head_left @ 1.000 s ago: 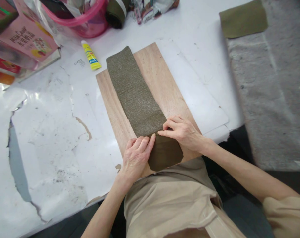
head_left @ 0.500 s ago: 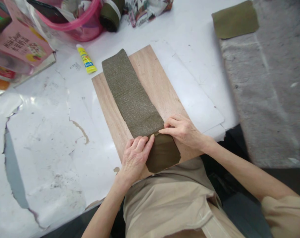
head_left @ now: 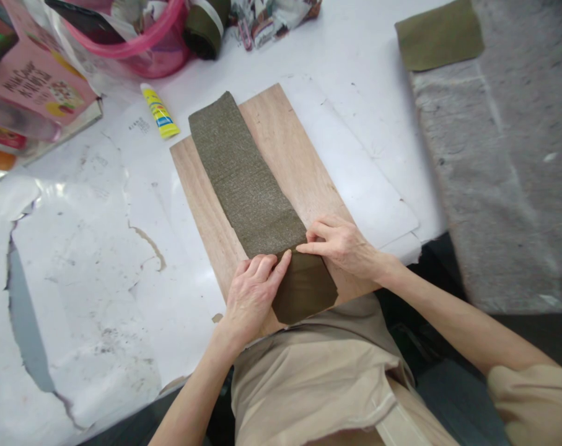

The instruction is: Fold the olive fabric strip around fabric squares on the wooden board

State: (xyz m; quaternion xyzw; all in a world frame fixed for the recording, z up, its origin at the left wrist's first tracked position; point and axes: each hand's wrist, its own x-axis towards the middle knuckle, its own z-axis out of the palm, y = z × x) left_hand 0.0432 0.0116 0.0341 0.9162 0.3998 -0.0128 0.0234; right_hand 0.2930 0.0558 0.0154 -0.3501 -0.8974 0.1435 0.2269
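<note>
Desk (head_left: 364, 80): white, covered in torn sheeting.
Board (head_left: 290, 148): wooden, carries the olive fabric strip (head_left: 243, 179).
Progress: the strip's long part lies flat; its near end is not yet smoothed.
Bucket (head_left: 145, 46): pink, contents unclear.
Left hand (head_left: 253, 294): flat, pressing the strip.
Right hand (head_left: 341, 244): fingertips pinching the fold.
</note>
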